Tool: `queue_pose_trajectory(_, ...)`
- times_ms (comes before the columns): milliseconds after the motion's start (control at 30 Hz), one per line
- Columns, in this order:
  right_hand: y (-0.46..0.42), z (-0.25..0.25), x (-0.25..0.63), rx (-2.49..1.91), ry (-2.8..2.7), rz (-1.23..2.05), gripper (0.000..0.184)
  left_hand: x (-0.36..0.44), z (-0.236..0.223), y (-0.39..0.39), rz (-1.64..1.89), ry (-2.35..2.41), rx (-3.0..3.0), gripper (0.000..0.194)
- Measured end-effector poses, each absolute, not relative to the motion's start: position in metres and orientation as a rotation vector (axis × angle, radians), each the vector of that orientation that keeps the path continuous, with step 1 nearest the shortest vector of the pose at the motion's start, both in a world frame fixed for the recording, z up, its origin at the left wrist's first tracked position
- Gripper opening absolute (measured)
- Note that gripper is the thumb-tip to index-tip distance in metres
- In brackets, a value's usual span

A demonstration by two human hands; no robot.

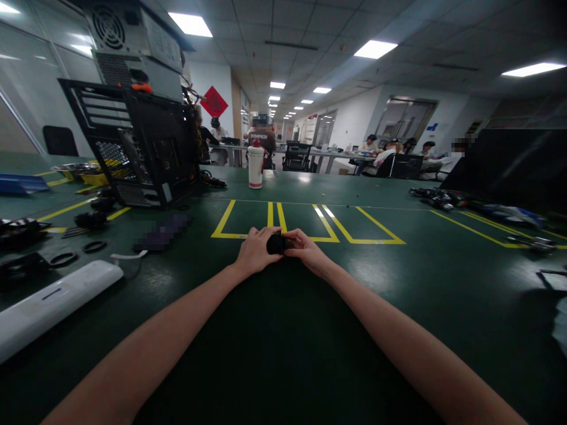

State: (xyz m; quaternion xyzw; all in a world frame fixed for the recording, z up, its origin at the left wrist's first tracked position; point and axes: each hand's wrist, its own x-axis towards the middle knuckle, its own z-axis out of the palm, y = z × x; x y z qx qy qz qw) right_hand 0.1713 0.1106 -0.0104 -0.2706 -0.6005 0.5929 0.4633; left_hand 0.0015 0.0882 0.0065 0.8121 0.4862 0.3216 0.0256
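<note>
Both arms reach forward over the dark green table (283, 330), and the hands meet near its middle. Between them is a small black cylindrical part (275, 244), too dark to name more exactly. My left hand (257, 251) wraps its fingers round the left side and top of it. With thumb and fingertips, my right hand (306, 251) pinches its right end. Just beyond the hands, yellow tape (230, 236) marks out frames on the table. The fingers hide part of the black piece.
At left stand an open black computer case (163, 153) with a power supply unit on top, a white power strip (66, 301), a phone (163, 233) and black rings (94, 247). A white bottle (256, 166) stands ahead. Cables (436, 196) lie right. People sit at far tables.
</note>
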Motion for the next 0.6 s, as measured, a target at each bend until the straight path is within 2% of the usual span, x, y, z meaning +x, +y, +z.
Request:
queue_pose_trajectory(167, 0.1094, -0.0107, 0.1707, -0.734, -1.471, 1.358, 0.018, 0.0009, 0.0051, 0.0906, 1.023, 1.480, 2.538, 0.060)
queue_pose_trajectory(333, 0.1106, -0.0114, 0.1708, -0.754, -1.478, 1.405, 0.044, 0.0009, 0.0056, 0.0891, 1.017, 1.490, 2.551, 0.061)
queue_pose_trajectory(500, 0.1126, -0.0136, 0.1705, -0.811, -1.505, 1.381, 0.036, -0.0005, 0.0081, 0.0906, 1.005, 1.491, 2.554, 0.060)
queue_pose_trajectory(600, 0.1142, -0.0157, 0.1747, -0.963, -1.604, 1.142, 0.031, -0.0038, 0.0096, 0.0976, 0.944, 1.533, 2.464, 0.061)
